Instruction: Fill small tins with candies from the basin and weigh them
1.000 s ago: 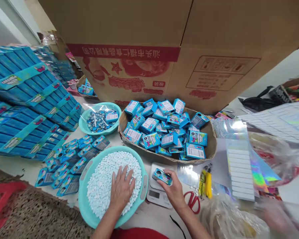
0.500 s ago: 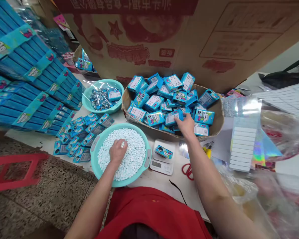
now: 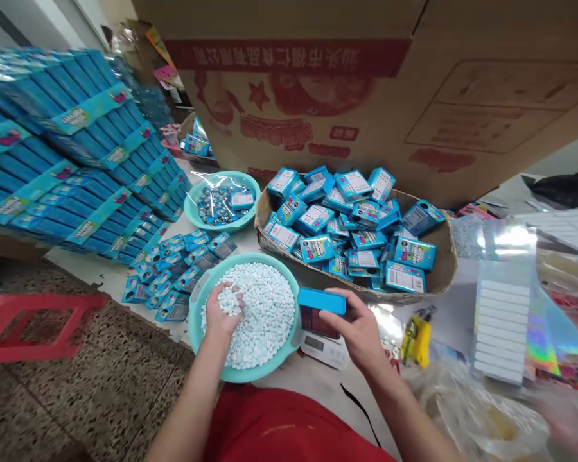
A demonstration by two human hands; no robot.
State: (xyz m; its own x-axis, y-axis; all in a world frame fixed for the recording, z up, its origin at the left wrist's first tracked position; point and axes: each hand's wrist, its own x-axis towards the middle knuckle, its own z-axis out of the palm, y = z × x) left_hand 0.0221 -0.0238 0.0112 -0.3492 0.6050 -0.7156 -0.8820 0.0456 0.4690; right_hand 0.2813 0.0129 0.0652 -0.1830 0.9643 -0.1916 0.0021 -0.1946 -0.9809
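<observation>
My left hand (image 3: 225,312) is cupped palm up around a handful of small white candies (image 3: 229,300). It sits over the left side of a turquoise basin (image 3: 196,333) filled with loose white candies (image 3: 264,314). My right hand (image 3: 361,327) grips a small blue box (image 3: 322,300) between thumb and fingers, at the basin's right rim. That box is over a white kitchen scale (image 3: 324,350) and hides most of its platform. Behind stands a cut-down cardboard tray (image 3: 450,256) heaped with similar blue boxes (image 3: 315,218).
Small blue boxes (image 3: 173,307) lie in rows left of the basin. A smaller turquoise bowl (image 3: 192,221) holds shiny round pieces. Tall stacks of blue packs (image 3: 87,122) rise at left. A large carton (image 3: 289,83) stands behind. Plastic bags (image 3: 481,417) lie at right.
My right hand left a tin-like box on the scale, reached into the cardboard tray, and came back with a blue box. My left hand went from flat on the candies to scooping a handful.
</observation>
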